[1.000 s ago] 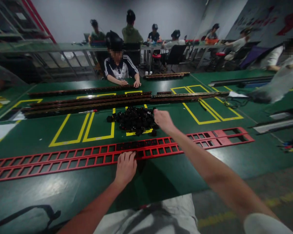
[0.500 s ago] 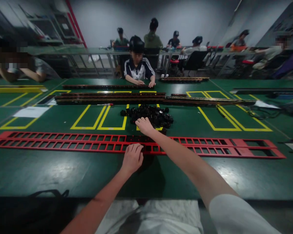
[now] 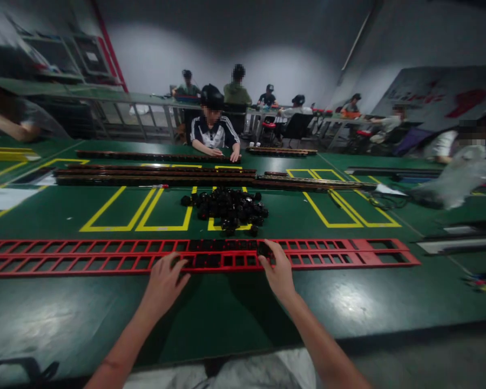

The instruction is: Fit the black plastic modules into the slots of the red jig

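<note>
Head camera view, looking down and forward over a wide green surface [image 3: 235, 308]. A long red frame [image 3: 85, 256], made of two rows of small rectangular cells, lies flat across the near part of the surface. It runs from the far left edge of the picture to well past the middle on the right. It lies lengthwise in front of the person, so both hands can reach its middle section.

The left hand [image 3: 164, 283] rests open, with its fingers spread on the near edge of the frame. It grips nothing and seems to steady the frame. The right hand [image 3: 279, 270] has its fingertips pinched on a small black part [image 3: 263, 249], held right at a cell in the frame's far row. The part is dark, blocky and slightly shiny; finer detail is too small to make out. The cells between the two hands look dark, as if filled, while those further left and right are open and show the green beneath.

Just beyond the frame, a loose pile of black parts [image 3: 227, 208] sits on yellow outlines [image 3: 117, 213] painted on the surface, within easy reach of either hand. Further off, several long dark rails [image 3: 154, 175] lie side by side. Across the surface a seated person [image 3: 213, 132] has both hands on another rail.
</note>
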{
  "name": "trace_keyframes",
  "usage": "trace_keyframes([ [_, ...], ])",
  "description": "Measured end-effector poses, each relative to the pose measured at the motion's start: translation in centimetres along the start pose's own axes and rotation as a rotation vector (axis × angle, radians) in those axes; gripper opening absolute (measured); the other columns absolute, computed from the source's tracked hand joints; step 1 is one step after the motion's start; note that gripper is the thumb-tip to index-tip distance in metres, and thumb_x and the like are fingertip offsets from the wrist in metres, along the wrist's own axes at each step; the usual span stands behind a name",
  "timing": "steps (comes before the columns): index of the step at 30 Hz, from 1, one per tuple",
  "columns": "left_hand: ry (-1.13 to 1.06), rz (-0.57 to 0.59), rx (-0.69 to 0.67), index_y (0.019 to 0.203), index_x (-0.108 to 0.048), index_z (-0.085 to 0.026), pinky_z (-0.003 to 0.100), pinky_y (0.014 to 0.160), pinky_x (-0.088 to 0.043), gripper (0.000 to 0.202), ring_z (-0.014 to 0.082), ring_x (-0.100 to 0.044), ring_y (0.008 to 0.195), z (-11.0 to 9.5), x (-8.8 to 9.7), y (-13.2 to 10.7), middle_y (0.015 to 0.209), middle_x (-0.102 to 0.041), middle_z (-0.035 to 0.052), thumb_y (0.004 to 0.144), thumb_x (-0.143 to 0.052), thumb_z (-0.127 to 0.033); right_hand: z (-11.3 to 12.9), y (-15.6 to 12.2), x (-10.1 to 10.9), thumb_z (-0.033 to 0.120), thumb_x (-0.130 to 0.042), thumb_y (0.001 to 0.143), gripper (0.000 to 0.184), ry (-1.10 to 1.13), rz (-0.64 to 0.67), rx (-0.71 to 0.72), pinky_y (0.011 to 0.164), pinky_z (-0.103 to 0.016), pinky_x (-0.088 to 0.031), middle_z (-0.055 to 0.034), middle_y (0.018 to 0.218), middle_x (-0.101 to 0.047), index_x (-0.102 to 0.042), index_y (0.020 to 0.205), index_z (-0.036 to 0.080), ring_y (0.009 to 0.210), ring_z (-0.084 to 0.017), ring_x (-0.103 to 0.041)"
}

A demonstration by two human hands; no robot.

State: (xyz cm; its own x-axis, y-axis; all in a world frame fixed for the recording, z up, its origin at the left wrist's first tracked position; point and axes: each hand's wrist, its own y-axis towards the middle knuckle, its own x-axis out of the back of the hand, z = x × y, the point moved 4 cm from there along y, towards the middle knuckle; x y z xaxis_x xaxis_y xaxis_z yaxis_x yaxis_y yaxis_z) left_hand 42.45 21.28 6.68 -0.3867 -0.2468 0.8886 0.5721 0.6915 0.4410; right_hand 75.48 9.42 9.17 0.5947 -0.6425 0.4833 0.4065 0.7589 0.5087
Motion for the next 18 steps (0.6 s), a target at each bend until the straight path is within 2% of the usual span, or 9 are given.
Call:
trace_keyframes([
  [3, 0.069, 0.016, 0.007, 0.112, -0.069, -0.02, 0.053, 0.094, -0.05, 0.036, 0.0336, -0.057, 0.11, 3.3, -0.4, -0.2, 0.125, -0.061, 0.0148, 0.096, -0.045, -0.043, -2.1, -3.0, 4.0, 0.034, -0.056, 0.096, 0.038, -0.104, -0.072, -0.054, 0.106, -0.045, -0.05, -0.0133, 0.13, -0.064, -0.061, 0.132, 0.021, 0.123, -0.027, -0.061],
  [6, -0.027, 0.056, -0.071, 0.091, -0.07, -0.027, 0.051, 0.091, -0.053, 0.035, 0.0318, -0.058, 0.104, 4.4, -0.9, 0.4, 0.115, -0.065, 0.0083, 0.094, -0.042, -0.047, -3.7, -4.1, 6.0, 0.034, -0.055, 0.096, 0.037, -0.134, -0.131, -0.124, 0.104, -0.045, -0.051, -0.0135, 0.127, -0.064, -0.061, 0.13, 0.02, 0.121, -0.026, -0.061],
  [9, -0.083, 0.077, -0.059, 0.079, -0.068, -0.027, 0.051, 0.086, -0.054, 0.036, 0.0319, -0.058, 0.097, 4.1, -0.9, 0.5, 0.104, -0.068, 0.0083, 0.091, -0.042, -0.049, -5.0, -4.0, 6.7, 0.036, -0.054, 0.095, 0.036, -0.096, -0.214, -0.245, 0.104, -0.046, -0.05, -0.0133, 0.124, -0.065, -0.063, 0.125, 0.018, 0.117, -0.026, -0.062],
  [13, -0.148, 0.038, 0.039, 0.077, -0.067, -0.027, 0.054, 0.083, -0.055, 0.036, 0.035, -0.058, 0.1, 3.7, -0.7, 0.4, 0.1, -0.066, 0.0105, 0.088, -0.043, -0.051, -6.4, -3.2, 6.4, 0.04, -0.054, 0.092, 0.038, 0.055, -0.318, -0.405, 0.103, -0.045, -0.048, -0.0113, 0.121, -0.068, -0.065, 0.121, 0.018, 0.114, -0.026, -0.062],
  [18, -0.196, 0.075, 0.086, 0.078, -0.067, -0.027, 0.051, 0.078, -0.056, 0.037, 0.0337, -0.057, 0.097, 3.7, -1.6, 2.0, 0.101, -0.063, 0.0088, 0.086, -0.045, -0.055, -8.4, -1.2, 6.3, 0.045, -0.057, 0.088, 0.042, 0.209, -0.329, -0.444, 0.085, -0.038, -0.052, -0.0085, 0.111, -0.07, -0.066, 0.119, 0.018, 0.088, -0.022, -0.065],
])
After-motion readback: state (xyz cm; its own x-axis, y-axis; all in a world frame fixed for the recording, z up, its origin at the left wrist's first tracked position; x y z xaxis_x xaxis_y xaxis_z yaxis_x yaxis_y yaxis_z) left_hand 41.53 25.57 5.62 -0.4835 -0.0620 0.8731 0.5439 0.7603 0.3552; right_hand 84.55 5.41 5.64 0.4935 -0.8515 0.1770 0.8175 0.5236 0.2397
